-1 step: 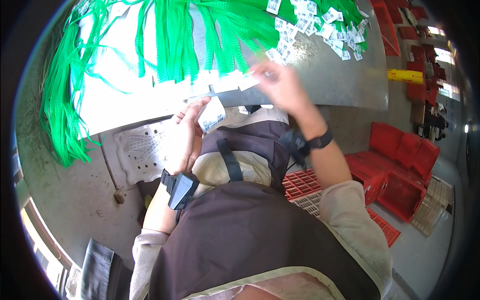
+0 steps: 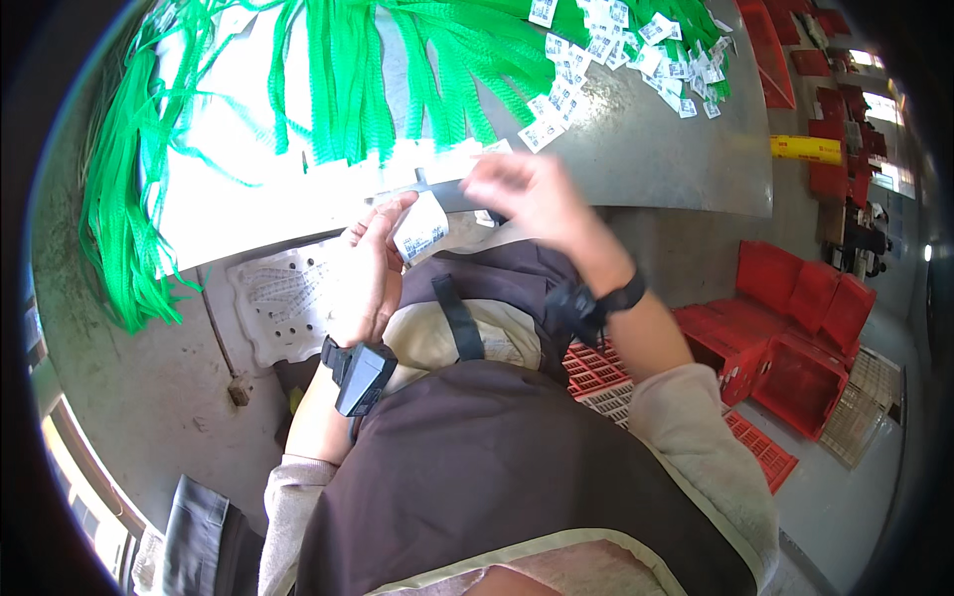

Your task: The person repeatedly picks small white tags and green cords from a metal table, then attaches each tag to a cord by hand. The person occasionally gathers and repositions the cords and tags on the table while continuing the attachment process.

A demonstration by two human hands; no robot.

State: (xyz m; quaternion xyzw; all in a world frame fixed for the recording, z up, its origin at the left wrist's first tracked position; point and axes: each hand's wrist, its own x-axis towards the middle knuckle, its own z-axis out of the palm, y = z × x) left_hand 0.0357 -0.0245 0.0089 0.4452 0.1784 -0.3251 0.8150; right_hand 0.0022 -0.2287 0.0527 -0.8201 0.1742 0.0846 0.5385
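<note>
My left hand [image 2: 370, 258] is closed on a few white printed labels [image 2: 423, 234] at the table's near edge. My right hand [image 2: 532, 199] hovers just right of them, its fingers smeared by motion, so whether they hold anything is unclear. Green mesh net strips [image 2: 348, 89] lie across the metal table [image 2: 686, 159] beyond both hands. A cluster of white labels [image 2: 571, 84] sits on the net ends at the far right. Strong glare washes out the small white pieces along the near edge of the nets.
Green net ends [image 2: 129, 248] hang over the table's left side. Below the table is a white perforated plastic stool [image 2: 278, 298]. Red crates [image 2: 785, 338] stand on the floor to the right, beside a yellow cylinder [image 2: 805, 150] farther back. A dark folded item [image 2: 194, 536] lies at lower left.
My right hand has moved left and toward me, away from the label cluster and closer to my left hand. The left hand keeps its hold on the labels.
</note>
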